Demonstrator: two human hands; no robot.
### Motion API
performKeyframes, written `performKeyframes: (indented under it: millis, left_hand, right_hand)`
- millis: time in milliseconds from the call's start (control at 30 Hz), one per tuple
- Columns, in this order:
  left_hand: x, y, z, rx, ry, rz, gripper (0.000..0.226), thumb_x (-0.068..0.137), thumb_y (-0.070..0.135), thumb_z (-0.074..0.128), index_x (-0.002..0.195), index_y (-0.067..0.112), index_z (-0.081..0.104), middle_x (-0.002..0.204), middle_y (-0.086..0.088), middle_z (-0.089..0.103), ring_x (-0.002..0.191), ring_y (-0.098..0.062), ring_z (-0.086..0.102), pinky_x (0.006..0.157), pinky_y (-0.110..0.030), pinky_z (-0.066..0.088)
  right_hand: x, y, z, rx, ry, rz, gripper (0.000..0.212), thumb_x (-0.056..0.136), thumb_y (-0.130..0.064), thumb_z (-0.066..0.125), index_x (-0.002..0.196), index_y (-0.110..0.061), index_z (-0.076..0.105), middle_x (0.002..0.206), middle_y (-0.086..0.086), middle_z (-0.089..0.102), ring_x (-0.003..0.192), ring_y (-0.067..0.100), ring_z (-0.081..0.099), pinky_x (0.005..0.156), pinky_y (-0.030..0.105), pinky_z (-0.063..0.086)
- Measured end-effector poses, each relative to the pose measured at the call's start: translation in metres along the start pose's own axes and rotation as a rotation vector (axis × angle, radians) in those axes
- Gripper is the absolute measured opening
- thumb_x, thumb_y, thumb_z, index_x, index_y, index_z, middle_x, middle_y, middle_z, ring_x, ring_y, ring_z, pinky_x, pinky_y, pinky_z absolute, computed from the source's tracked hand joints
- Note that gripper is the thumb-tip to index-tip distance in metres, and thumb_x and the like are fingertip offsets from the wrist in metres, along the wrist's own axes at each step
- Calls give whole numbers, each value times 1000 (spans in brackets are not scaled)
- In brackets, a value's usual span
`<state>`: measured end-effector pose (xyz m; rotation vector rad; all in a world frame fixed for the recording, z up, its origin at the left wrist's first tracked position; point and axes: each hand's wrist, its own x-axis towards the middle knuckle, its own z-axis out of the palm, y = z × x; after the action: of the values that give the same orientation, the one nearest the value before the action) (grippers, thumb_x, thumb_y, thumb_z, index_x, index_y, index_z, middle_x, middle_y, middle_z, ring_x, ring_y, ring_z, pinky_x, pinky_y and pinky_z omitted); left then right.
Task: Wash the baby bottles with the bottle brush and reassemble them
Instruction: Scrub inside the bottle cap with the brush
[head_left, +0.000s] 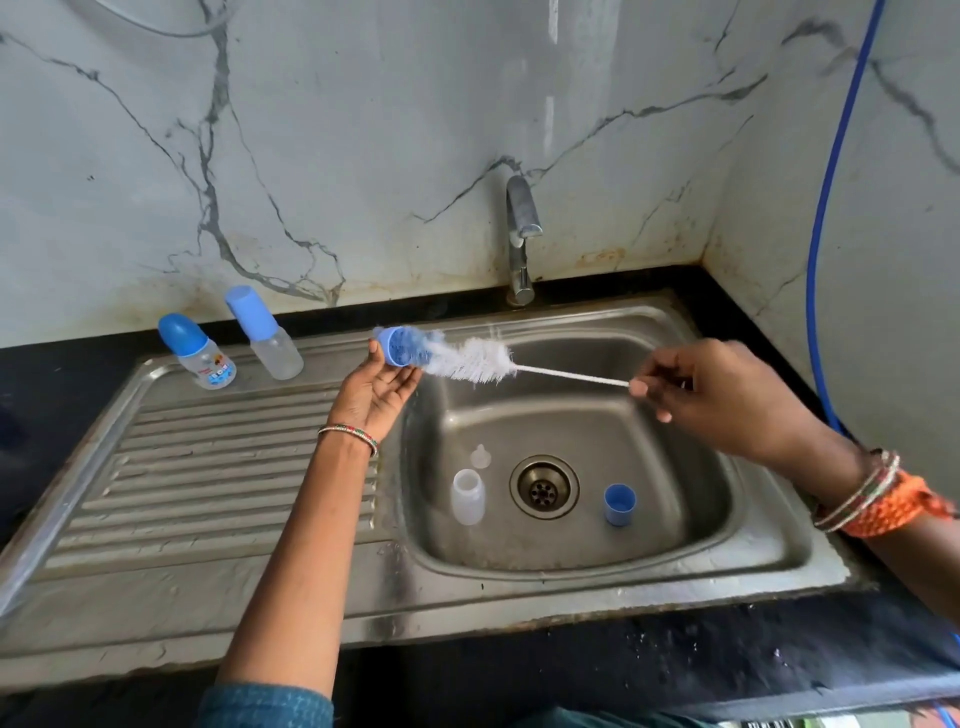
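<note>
Fingers of the left hand (376, 387) pinch a blue bottle cap (402, 346) at its closed end, palm turned up, open mouth of the cap facing right. Bristle tip of the bottle brush (470, 359) sits inside the cap, blurred; the rest of the white bristle head lies just outside it. Thin white wire handle runs right to the right hand (727, 395), which pinches its end between thumb and curled fingers. Both hands are held above the sink basin (691, 467), left hand over its left rim. Beaded bangle (349, 435) on the left wrist; bangles and an orange band (883, 501) on the right.

Basin contents: clear bottle body (468, 496), uncapped, lying left of the drain (544, 487), with no visible contents. Small clear teat (480, 457) just beyond it, upright. Second blue cap (620, 504) right of the drain, open side up, nothing visible inside. No standing water seen in the basin.

Drainboard (208, 493), ribbed steel, left of the basin. At its far edge, two assembled bottles, near each other but apart: printed bottle (200, 353) with rounded blue cap, and plain clear bottle (267, 335) with taller blue cap. Both look empty.

Tap (521, 239) stands behind the basin, no stream visible. Marble-patterned wall (311, 130) behind; blue hose (831, 208) runs down the right wall. Black counter (571, 691) surrounds the sink.
</note>
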<state>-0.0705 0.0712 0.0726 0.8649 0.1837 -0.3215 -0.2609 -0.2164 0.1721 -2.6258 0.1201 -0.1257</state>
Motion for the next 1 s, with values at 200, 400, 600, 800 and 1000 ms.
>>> performKeyframes:
  millis: [200,400,600,800,1000]
  left_hand:
    - [-2,-13,39,144,-106,27,75,31,36,95,91,7,61,83,-11,70,74,-19,69,69,-30,57]
    - [0,5,19,2,40,65,19,92,26,58,88,7,57,69,-10,71,83,-24,60,68,-35,57]
    - [-11,-4,46,67,-18,75,43,58,35,76,86,5,65,83,-14,70,82,-26,67,69,-36,58]
    - [-7,11,10,-74,74,121,45,89,22,49,52,16,75,69,-6,73,65,-17,71,65,-34,58]
    - [-3,6,15,-146,114,73,24,100,20,41,88,7,57,72,-15,72,102,-33,59,104,-49,38]
  right_hand:
    - [7,-25,16,-264,384,-104,6,87,-31,65,88,-27,69,85,-3,71,83,27,64,61,30,38]
    - [-7,-10,-1,-70,363,2,8,82,-34,73,90,-32,74,88,-5,73,86,22,67,69,34,51]
    - [5,-32,10,-181,417,-78,8,86,-30,69,90,-26,74,85,-1,73,85,28,65,65,32,48]
    - [-15,-26,-3,-122,336,-27,8,84,-35,70,88,-31,75,80,-5,73,79,23,67,65,31,48]
    - [1,-19,-11,240,-173,126,30,94,-30,57,70,-23,73,44,-5,54,42,10,45,46,19,38]
